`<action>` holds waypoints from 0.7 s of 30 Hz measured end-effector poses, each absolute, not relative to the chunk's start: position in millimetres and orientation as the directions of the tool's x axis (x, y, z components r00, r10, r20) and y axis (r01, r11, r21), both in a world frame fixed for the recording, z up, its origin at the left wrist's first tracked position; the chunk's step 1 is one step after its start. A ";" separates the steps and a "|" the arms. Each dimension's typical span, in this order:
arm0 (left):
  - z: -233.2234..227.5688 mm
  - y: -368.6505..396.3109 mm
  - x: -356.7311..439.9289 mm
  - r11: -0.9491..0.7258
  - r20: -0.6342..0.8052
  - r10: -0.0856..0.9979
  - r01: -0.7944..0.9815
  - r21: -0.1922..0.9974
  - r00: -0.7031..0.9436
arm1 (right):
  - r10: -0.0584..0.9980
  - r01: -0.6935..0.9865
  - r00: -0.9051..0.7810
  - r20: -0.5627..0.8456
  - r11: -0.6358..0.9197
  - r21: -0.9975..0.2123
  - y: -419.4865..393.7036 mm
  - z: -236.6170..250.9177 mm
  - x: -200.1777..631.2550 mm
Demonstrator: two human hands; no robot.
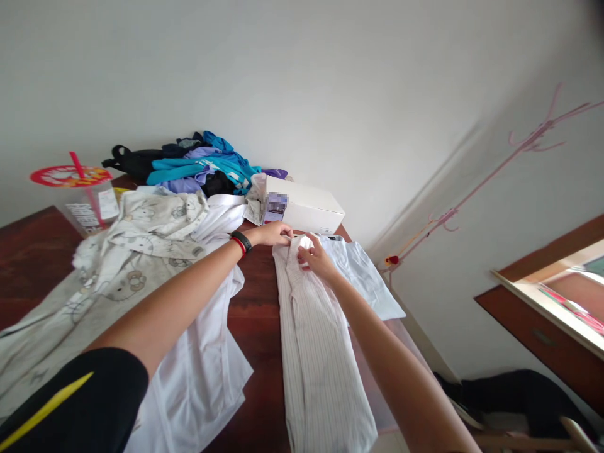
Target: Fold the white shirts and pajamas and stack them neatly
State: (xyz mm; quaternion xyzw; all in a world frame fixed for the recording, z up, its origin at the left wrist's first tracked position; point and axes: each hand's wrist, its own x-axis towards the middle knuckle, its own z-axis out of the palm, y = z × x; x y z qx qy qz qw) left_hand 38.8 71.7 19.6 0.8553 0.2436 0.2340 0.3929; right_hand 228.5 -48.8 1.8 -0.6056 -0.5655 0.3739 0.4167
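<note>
Striped garment [314, 352] lies on the dark red wooden table [259, 308], in a long narrow form, between the loose white cloth [202, 377] on its left and the pale blue garment [365, 280] on its right. Its long axis goes from the person toward the white box [314, 206], and its near end leans a little to the right. Both hands are at the far end, so almost all of its length lies from the fingers back toward the person. The right hand [318, 258] is nearer to the middle of this end and covers part of it, while the left hand [274, 233] is at the far left corner. The right thumb and forefinger are curved with a narrow gap, and whitish fabric shows there; whether they grip it, I cannot tell. The left fingertips are close together by the edge, but their hold is also not clear. The garment is off-white with thin dark stripes along its length; it looks soft, rather flat below, with lengthwise creases and some bunching under the hands.
</note>
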 end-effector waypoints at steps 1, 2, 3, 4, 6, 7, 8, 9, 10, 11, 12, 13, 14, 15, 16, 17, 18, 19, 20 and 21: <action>22.0 74.4 32.9 -0.563 0.194 0.594 0.231 0.793 0.781 | 0.994 0.354 0.103 0.034 -0.005 -0.935 -49.5 -0.8 229.5; 24.4 76.4 26.8 -0.552 0.180 0.587 0.228 0.802 0.789 | 0.990 0.332 0.130 0.047 0.002 -0.943 -50.6 -4.1 231.0; 26.8 77.7 20.7 -0.540 0.167 0.580 0.224 0.811 0.797 | 0.987 0.308 0.153 0.055 0.005 -0.951 -51.9 -7.9 232.9; 29.3 78.3 15.0 -0.528 0.154 0.573 0.219 0.821 0.805 | 0.984 0.286 0.171 0.056 0.005 -0.958 -53.0 -11.9 235.0; 33.9 78.7 5.2 -0.506 0.129 0.559 0.213 0.836 0.819 | 0.982 0.255 0.182 0.039 -0.008 -0.967 -54.5 -19.2 239.4; 35.7 78.9 1.5 -0.495 0.118 0.553 0.212 0.843 0.825 | 0.983 0.251 0.178 0.032 -0.014 -0.968 -54.8 -22.2 241.3; 36.9 79.3 -1.2 -0.483 0.106 0.551 0.212 0.849 0.828 | 0.985 0.254 0.172 0.030 -0.015 -0.967 -54.9 -24.6 242.8; 37.4 80.1 -2.8 -0.472 0.097 0.553 0.215 0.855 0.828 | 0.986 0.262 0.165 0.031 -0.013 -0.965 -54.8 -26.2 244.0; 37.0 81.0 -3.3 -0.464 0.090 0.559 0.221 0.858 0.824 | 0.987 0.271 0.159 0.032 -0.012 -0.962 -54.6 -27.1 244.7; 35.7 82.0 -2.6 -0.461 0.083 0.565 0.231 0.857 0.821 | 0.987 0.284 0.155 0.034 -0.011 -0.959 -54.4 -27.2 245.1; 33.6 82.8 -1.0 -0.467 0.077 0.571 0.246 0.849 0.818 | 0.988 0.301 0.151 0.036 -0.011 -0.953 -54.2 -26.6 245.0; 30.9 83.3 1.5 -0.485 0.077 0.577 0.265 0.833 0.813 | 0.988 0.323 0.149 0.038 -0.012 -0.946 -53.9 -25.2 244.4; 27.7 83.3 4.7 -0.510 0.081 0.585 0.288 0.811 0.807 | 0.988 0.350 0.150 0.040 -0.016 -0.937 -53.4 -23.2 243.4; 24.4 82.8 8.2 -0.536 0.088 0.592 0.311 0.785 0.801 | 0.987 0.379 0.154 0.041 -0.021 -0.925 -52.8 -20.6 241.7; 21.4 81.9 11.9 -0.560 0.094 0.597 0.331 0.759 0.796 | 0.986 0.404 0.163 0.043 -0.027 -0.914 -51.8 -17.4 239.4; 18.7 80.7 15.3 -0.579 0.099 0.600 0.346 0.738 0.794 | 0.983 0.437 0.178 0.046 -0.037 -0.899 -50.4 -13.9 236.3; 16.7 79.4 18.3 -0.593 0.100 0.598 0.355 0.723 0.795 | 0.979 0.482 0.196 0.048 -0.053 -0.875 -48.7 -10.2 232.7; 15.3 78.2 20.7 -0.603 0.098 0.592 0.359 0.712 0.800 | 0.976 0.536 0.213 0.047 -0.077 -0.841 -46.5 -6.5 228.5; 14.5 77.4 22.5 -0.613 0.098 0.584 0.358 0.704 0.806 | 0.973 0.590 0.229 0.038 -0.107 -0.800 -44.0 -3.0 224.1; 14.3 76.9 23.5 -0.622 0.101 0.578 0.357 0.697 0.810 | 0.970 0.635 0.240 0.023 -0.139 -0.760 -41.0 0.1 219.8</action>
